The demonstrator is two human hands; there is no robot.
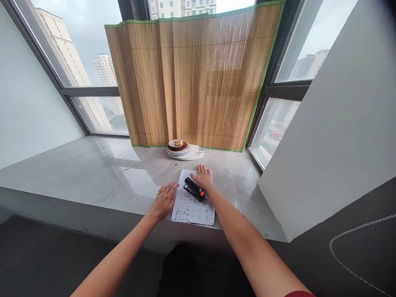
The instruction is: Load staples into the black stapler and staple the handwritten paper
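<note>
Sheets of handwritten white paper (189, 210) lie on the grey tiled window ledge (102, 177), close to its front edge. On top of them rests a black stapler (194, 189) with an orange-red mark, tilted diagonally. My left hand (163, 201) lies at the left edge of the paper, fingers extended, holding nothing. Flat on the upper right part of the paper is my right hand (203, 177), its fingers spread just above and beside the stapler. No grip on the stapler shows.
A stack of plates (193, 153) stands behind the paper, at the foot of a bamboo blind (192, 82) with green edging. Windows surround the ledge. A slanted wall (324, 136) bounds the right side, with a beaded cord (355, 229) hanging near it.
</note>
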